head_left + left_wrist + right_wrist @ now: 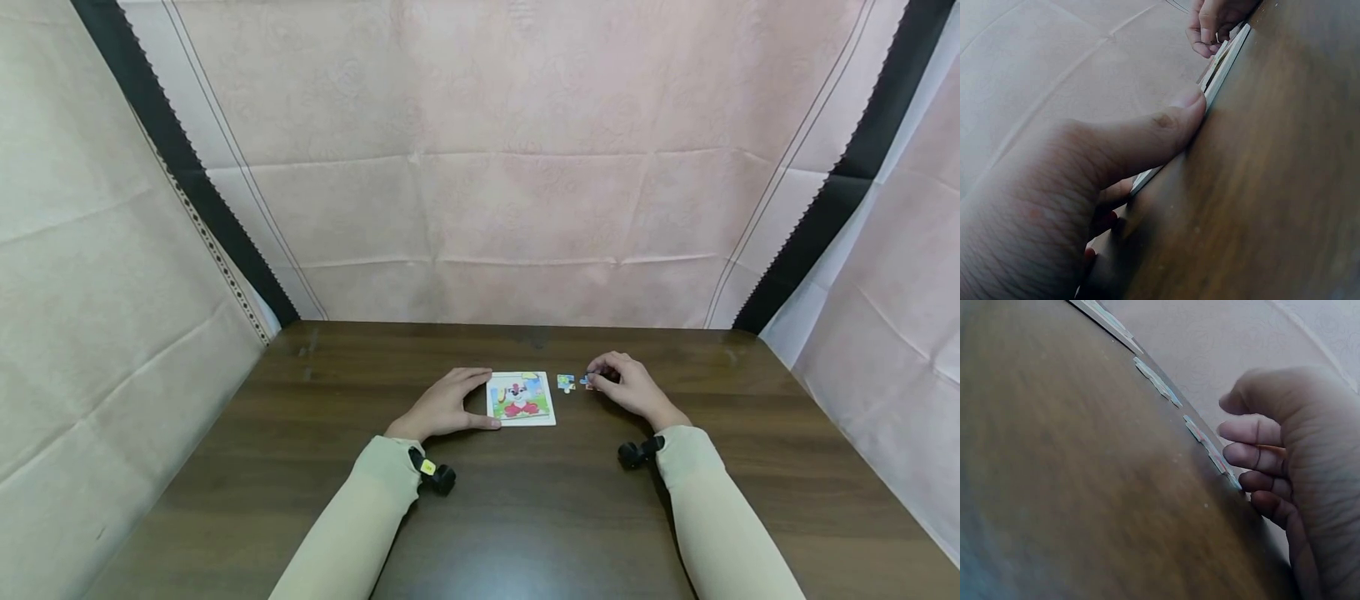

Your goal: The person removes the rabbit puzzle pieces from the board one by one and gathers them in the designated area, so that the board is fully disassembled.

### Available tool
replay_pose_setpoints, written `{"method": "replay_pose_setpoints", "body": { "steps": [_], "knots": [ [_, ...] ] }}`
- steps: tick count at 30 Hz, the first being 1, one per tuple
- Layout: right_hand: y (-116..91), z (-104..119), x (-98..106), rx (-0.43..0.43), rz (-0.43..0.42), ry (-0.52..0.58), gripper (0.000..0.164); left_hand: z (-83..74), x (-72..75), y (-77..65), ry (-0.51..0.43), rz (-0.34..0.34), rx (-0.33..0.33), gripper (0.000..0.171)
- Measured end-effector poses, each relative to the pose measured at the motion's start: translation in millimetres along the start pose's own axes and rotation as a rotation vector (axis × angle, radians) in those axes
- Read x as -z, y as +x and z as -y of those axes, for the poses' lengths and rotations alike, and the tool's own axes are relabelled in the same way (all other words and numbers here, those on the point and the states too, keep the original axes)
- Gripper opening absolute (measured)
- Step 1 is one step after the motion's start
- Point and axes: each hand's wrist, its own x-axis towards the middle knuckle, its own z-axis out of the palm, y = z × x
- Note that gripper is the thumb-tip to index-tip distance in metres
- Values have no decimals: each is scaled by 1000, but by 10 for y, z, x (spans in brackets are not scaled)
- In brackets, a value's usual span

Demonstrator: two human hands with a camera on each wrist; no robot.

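A small picture puzzle [518, 398] in a white frame lies on the table, showing a cartoon figure in red. My left hand [448, 404] holds it at its left side, the thumb at the near corner and the fingers at the far one. In the left wrist view, the thumb [1166, 128] presses against the frame's edge [1225, 65]. To the right of the puzzle lies a loose jigsaw piece [566, 383]. Another jigsaw piece [1211, 453] rests flat beside my right hand [627, 386], whose bent fingers hover close by it, thumb apart from the fingertips.
The brown wooden table [525, 508] carries the puzzle and the pieces near its far edge. Pale cloth [517, 208] hangs behind the table and along both sides. A black camera [639, 452] is strapped to the right wrist, another camera [442, 478] to the left.
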Motion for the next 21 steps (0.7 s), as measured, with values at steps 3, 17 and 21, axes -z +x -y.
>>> {"method": "replay_pose_setpoints", "body": {
  "steps": [3,17,21],
  "knots": [
    [0,0,0,9,-19,11,16,-2,4,-2,-4,0,2,106],
    [-6,25,6,16,-59,11,32,-3,-1,3,11,-2,7,106],
    [-12,32,11,19,-43,12,34,2,-5,5,13,3,7,106]
  ]
}}
